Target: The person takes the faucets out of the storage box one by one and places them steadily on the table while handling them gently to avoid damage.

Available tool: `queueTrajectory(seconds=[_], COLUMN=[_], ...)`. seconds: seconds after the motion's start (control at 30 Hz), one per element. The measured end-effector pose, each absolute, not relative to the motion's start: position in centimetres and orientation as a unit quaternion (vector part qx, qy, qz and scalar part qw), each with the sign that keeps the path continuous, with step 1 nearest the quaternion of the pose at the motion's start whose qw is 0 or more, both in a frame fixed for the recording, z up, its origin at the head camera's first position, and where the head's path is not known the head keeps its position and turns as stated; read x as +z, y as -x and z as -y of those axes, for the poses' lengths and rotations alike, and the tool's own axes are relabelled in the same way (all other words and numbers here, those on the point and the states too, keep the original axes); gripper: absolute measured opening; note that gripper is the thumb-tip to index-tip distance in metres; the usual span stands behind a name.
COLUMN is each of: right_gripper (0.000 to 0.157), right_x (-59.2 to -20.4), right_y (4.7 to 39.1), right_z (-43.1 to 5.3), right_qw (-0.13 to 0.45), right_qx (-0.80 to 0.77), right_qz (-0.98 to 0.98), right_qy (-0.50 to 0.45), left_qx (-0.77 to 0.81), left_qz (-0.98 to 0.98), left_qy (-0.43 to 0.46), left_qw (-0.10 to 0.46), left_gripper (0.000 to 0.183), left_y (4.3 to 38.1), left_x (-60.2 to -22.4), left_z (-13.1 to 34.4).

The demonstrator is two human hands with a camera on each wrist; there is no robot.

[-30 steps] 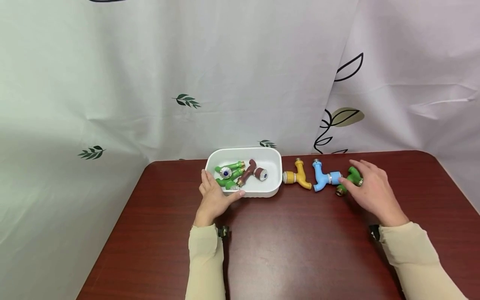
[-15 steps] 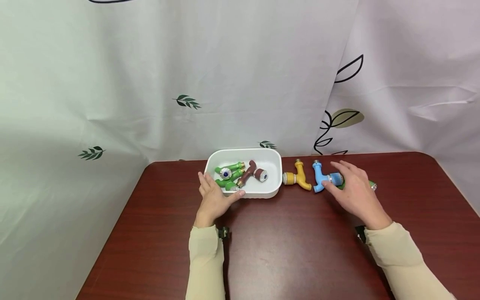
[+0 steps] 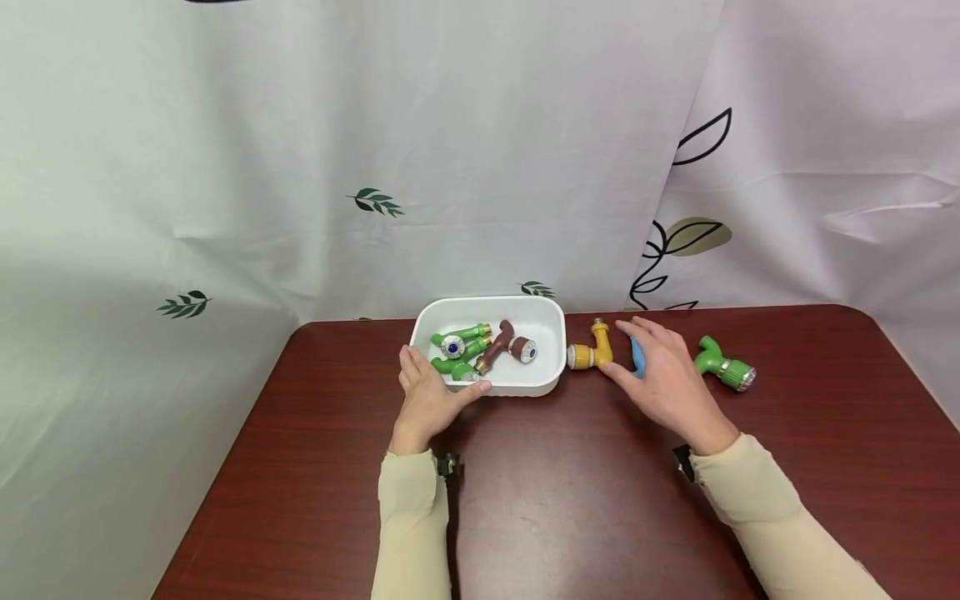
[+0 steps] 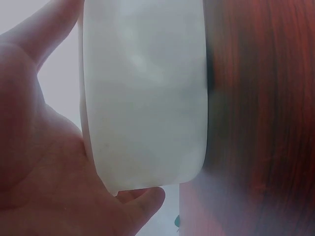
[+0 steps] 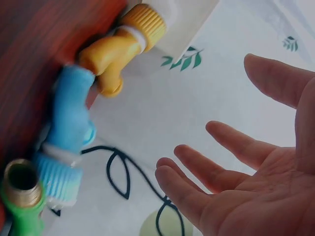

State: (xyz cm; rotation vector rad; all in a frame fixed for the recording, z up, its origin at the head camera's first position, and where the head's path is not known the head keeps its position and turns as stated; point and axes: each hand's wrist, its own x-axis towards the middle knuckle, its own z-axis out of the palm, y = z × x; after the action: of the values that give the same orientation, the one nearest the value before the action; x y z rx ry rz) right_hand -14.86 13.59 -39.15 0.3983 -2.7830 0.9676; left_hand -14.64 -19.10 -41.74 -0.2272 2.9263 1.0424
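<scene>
A white plastic tub (image 3: 536, 388) stands at the back of the table, with green faucets (image 3: 468, 350) and a brown faucet (image 3: 497, 346) lying in it. My left hand (image 3: 425, 400) rests on its near left corner, thumb along the front rim and straight fingers at the left side. My right hand (image 3: 667, 379) hovers with spread fingers over a blue faucet (image 3: 638, 358), mostly hiding it from the head camera. In the right wrist view, that blue faucet (image 5: 66, 115) lies apart from the fingers, and the palm holds nothing.
A yellow faucet (image 3: 600, 350) lies between the tub and the blue one. Another green faucet (image 3: 723, 367) is to the right of my right hand. Behind the dark red table (image 3: 570, 500) hangs a white curtain (image 3: 480, 150) with leaf prints.
My right hand has moved left, from over the right green faucet to over the blue one, uncovering the green faucet. The left hand and tub stay put.
</scene>
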Motion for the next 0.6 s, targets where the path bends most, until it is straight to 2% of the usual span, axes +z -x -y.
queueTrajectory(seconds=[0.2,0.6], right_gripper=[0.058,0.059], right_x=[-39.0,-39.1], right_y=[15.1,15.6], right_z=[-12.1,-9.7], right_qw=[0.093,0.097], right_qx=[0.337,0.335], right_qz=[0.925,0.920], right_qy=[-0.148,-0.180], left_qx=[0.341,0.342], left_qz=[-0.937,-0.937], left_qy=[0.075,0.074], left_qw=[0.013,0.012], left_gripper=[0.138,0.139], left_y=[14.6,14.6], left_x=[-41.7,-41.6], left_z=[19.1,19.0])
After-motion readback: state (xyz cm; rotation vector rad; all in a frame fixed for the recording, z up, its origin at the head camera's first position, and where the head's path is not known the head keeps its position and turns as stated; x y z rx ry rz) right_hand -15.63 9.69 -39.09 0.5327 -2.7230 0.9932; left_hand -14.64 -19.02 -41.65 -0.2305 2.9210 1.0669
